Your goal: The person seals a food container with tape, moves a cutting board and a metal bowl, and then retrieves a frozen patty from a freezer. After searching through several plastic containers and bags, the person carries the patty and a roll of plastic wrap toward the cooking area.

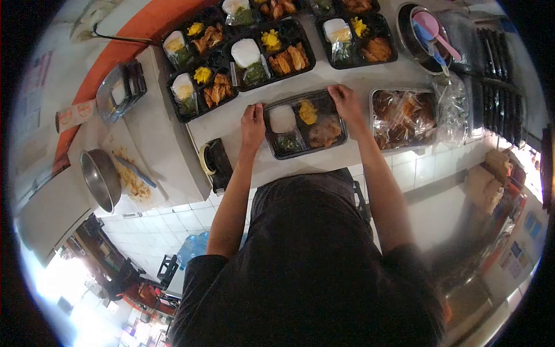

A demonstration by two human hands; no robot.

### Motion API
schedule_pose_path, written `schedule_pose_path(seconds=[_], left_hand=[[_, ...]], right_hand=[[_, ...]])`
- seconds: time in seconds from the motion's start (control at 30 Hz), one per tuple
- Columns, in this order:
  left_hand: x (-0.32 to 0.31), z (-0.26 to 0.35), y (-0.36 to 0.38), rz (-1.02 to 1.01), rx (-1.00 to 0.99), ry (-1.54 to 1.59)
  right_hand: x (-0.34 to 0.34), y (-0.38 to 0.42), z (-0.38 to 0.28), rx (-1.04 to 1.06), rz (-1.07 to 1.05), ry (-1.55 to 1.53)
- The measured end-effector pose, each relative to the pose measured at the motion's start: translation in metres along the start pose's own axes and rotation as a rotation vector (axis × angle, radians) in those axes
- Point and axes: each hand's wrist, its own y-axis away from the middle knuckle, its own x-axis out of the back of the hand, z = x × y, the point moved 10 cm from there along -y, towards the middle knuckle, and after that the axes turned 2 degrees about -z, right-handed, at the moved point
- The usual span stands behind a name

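Observation:
A black meal tray (295, 151) under a clear lid sits on the counter in front of me, holding white rice (282, 119), a yellow food (308, 112), green vegetables and browned meat (325, 132). My left hand (252, 126) has its fingers pressed together at the tray's left edge. At the top right corner, my right hand (346, 104) pinches the rim.
Several filled black trays (272, 55) stand along the back. To the right are a metal tray of bagged brown food (403, 117) and a bowl with pink and blue utensils (425, 37). A tape dispenser (217, 165), steel bowl (100, 180) and knife (136, 171) lie left.

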Motion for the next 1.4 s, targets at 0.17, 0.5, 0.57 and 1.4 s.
schedule_pose_path(seconds=[0.17, 0.5, 0.57, 1.4], left_hand=[[-0.009, 0.015, -0.003, -0.025, -0.011, -0.213], [-0.002, 0.047, 0.066, -0.027, -0.248, -0.150], [-0.007, 0.035, 0.086, -0.095, -0.175, -0.125], [-0.025, -0.012, 0.115, -0.251, -0.028, 0.161]], right_hand=[[0.006, -0.001, -0.018, 0.236, 0.106, 0.011], [0.011, 0.062, -0.044, 0.333, 0.047, 0.272], [0.010, 0.075, -0.026, 0.200, -0.031, 0.212], [0.010, 0.141, 0.043, 0.066, 0.034, -0.199]])
